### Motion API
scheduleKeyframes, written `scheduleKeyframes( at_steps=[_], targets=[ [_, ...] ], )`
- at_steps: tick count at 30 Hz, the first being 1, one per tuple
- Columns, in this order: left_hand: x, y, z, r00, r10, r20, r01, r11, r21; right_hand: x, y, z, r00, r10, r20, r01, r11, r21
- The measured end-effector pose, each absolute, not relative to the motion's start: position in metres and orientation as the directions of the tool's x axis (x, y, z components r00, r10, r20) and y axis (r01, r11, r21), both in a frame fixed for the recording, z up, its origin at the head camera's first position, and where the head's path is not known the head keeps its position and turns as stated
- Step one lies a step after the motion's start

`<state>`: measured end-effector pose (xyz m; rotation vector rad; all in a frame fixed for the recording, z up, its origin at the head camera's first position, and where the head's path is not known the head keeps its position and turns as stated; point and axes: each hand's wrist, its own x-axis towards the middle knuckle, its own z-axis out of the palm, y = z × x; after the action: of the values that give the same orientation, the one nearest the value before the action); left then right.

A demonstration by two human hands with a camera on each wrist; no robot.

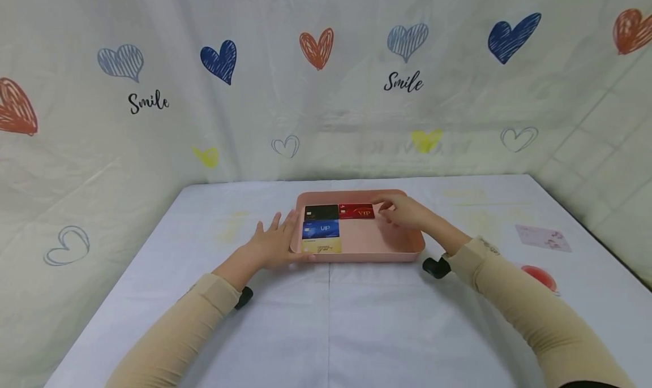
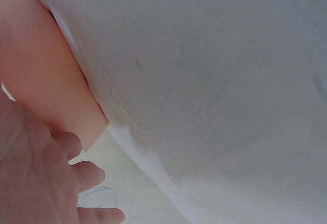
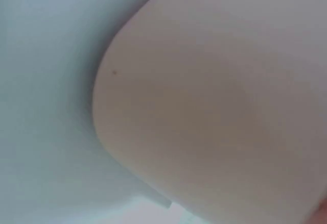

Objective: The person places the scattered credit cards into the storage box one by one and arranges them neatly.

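A shallow pink tray (image 1: 379,258) lies on the white-covered table. In its left part are a black card (image 1: 322,213), a blue VIP card (image 1: 321,229) below it and a yellow card (image 1: 321,246) nearest me. To the right of the black card sits a red VIP card (image 1: 356,212). My left hand (image 1: 272,246) rests against the tray's left side with fingers spread, its thumb along the front rim. Over the tray's back right part, my right hand (image 1: 402,211) reaches its index finger to the red card's right end; whether they touch is unclear. The right wrist view shows mostly tray.
Right of the tray, a pink flat rectangle (image 1: 543,238) lies on the table. Closer to me is a red rounded shape (image 1: 540,277), partly covered by my right sleeve. A white curtain (image 1: 356,116) printed with hearts hangs behind the table.
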<state>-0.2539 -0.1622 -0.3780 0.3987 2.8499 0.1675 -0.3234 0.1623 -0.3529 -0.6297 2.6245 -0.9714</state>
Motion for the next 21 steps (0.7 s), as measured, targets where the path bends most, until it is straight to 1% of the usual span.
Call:
scheduleKeyframes(
  at_steps=[10,15,21],
  targets=[
    [-0.254,-0.163,-0.380,-0.932,0.282,-0.228,0.254,0.956,0.143,-0.309,0.179,-0.348,-0.916,-0.401,0.031,-0.316,0.670,-0.672],
    [-0.254,-0.164,-0.380,-0.931,0.285,-0.229,0.258,0.956,0.141,-0.305,0.192,-0.343,-0.913,-0.401,0.076,-0.343,0.654,-0.675],
    [-0.254,-0.164,-0.380,-0.931,0.285,-0.229,0.258,0.956,0.142,-0.300,0.211,-0.337,-0.906,-0.403,0.133,-0.389,0.664,-0.638]
  ],
)
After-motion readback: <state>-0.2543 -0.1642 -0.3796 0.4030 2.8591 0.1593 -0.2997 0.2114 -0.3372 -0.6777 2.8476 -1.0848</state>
